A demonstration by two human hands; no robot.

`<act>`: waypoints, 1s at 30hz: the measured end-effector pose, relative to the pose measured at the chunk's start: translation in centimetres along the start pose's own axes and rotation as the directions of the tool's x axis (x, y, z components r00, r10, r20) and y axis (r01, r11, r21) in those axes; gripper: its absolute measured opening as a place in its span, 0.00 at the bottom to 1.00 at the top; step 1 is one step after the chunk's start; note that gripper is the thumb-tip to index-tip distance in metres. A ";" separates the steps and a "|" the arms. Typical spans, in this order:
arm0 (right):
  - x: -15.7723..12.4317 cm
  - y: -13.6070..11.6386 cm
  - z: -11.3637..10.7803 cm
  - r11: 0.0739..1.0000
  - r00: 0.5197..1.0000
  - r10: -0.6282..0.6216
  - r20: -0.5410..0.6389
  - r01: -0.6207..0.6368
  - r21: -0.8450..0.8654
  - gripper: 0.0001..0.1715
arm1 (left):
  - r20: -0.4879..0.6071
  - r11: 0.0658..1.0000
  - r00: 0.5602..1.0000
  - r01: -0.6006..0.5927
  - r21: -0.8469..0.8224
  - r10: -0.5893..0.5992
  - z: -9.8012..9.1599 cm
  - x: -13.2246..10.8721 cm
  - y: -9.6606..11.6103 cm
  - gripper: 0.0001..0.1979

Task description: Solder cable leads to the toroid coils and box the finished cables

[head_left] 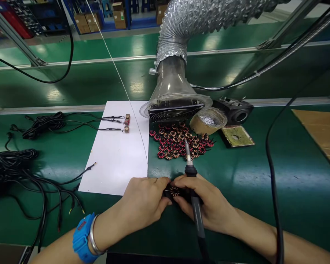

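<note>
My right hand (209, 201) is closed around a soldering iron (198, 216), whose bare metal tip points up and away from me. Its thumb and forefinger also reach to the right side of a small wire-wound ring coil (175, 191). From the other side, my left hand (145, 200) pinches at the coil's left edge, where something black shows between the fingers. How much of the coil each hand grips is partly hidden. Just beyond my hands lies a spread of similar red and copper-coloured coils (178, 141) on the green table.
A white sheet (118, 157) bears a few small coils (127, 123) and cable ends. Black cables (13, 168) lie left. A thin pale wire (115, 66) slants down. The fume hood (173, 84), tape roll (206, 123) and sponge tray (238, 136) stand behind. A cable (269, 154) hangs right.
</note>
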State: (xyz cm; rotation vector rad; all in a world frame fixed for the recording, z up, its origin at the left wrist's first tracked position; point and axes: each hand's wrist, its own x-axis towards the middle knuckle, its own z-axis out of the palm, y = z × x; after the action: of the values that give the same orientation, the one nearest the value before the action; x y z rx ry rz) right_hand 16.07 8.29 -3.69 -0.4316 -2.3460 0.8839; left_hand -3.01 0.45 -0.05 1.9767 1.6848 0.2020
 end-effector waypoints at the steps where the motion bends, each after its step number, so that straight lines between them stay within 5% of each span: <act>1: -0.1 0.0 0.1 1.000 1.000 0.021 0.000 -0.021 -0.016 0.14 | 0.000 1.000 1.000 0.003 0.002 -0.003 0.0 0.0 0.0 0.18; 7: -0.8 0.1 1.0 0.991 0.992 0.099 -0.076 -0.105 -0.079 0.09 | -0.005 1.000 1.000 0.017 0.002 -0.017 0.2 0.0 0.0 0.17; 15: 0.1 -0.5 -0.4 0.992 0.990 0.122 -0.069 -0.122 0.011 0.17 | -0.030 0.991 0.999 0.025 -0.134 -0.029 -1.3 -0.3 0.4 0.17; 20: 0.5 -0.7 -0.6 0.994 0.992 0.061 -0.110 -0.051 0.097 0.16 | -0.063 0.940 0.991 0.088 -0.329 -0.115 -1.9 -0.1 1.2 0.05; 30: 0.9 -0.9 -0.5 0.994 0.991 -0.026 -0.134 0.040 0.102 0.16 | -0.044 0.908 0.980 0.164 -0.386 -0.196 -1.5 0.7 2.1 0.10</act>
State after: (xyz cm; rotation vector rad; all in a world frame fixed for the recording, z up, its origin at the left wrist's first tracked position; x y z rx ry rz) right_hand 15.62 8.31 -2.42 -0.3948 -2.1688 0.9290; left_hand -1.70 1.37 2.04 1.5352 1.7153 0.5090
